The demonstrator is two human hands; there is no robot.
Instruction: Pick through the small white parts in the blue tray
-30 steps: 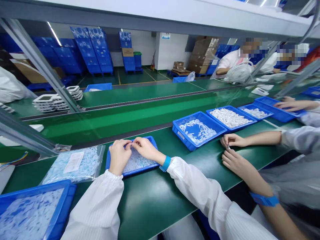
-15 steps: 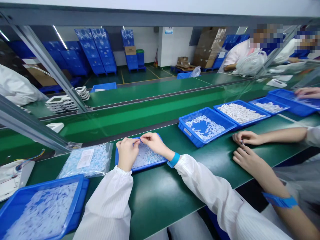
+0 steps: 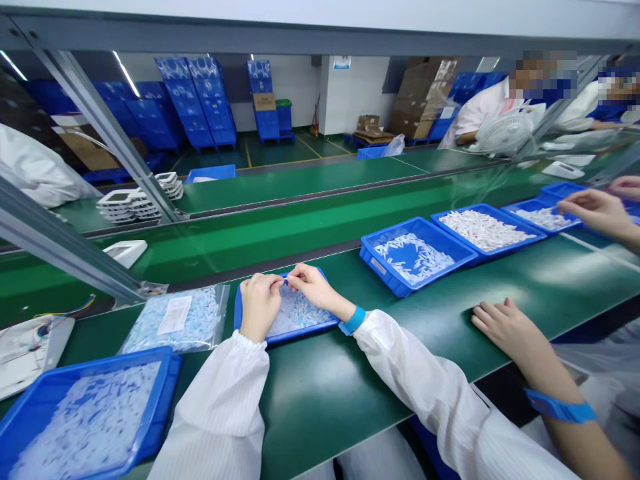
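Observation:
My left hand and my right hand meet above a small blue tray, their thumbs and forefingers pinched close together. Something tiny and pale shows between the fingertips, too small to name. The tray holds many small whitish and light-blue pieces, partly hidden by my hands. To its left lies a clear plastic bag full of light-blue pieces, with a white label on top. A larger blue tray of thin whitish pieces stands at the near left.
Blue trays of white pieces line the bench to the right. A co-worker's hands are beside them. A wired white housing lies far left. Behind the bench runs a green conveyor with a white shell; a metal post rises at left.
My hands stay pinched over the small tray. One co-worker's hand has left the other and moved over the trays at right. The white shell on the conveyor has shifted right.

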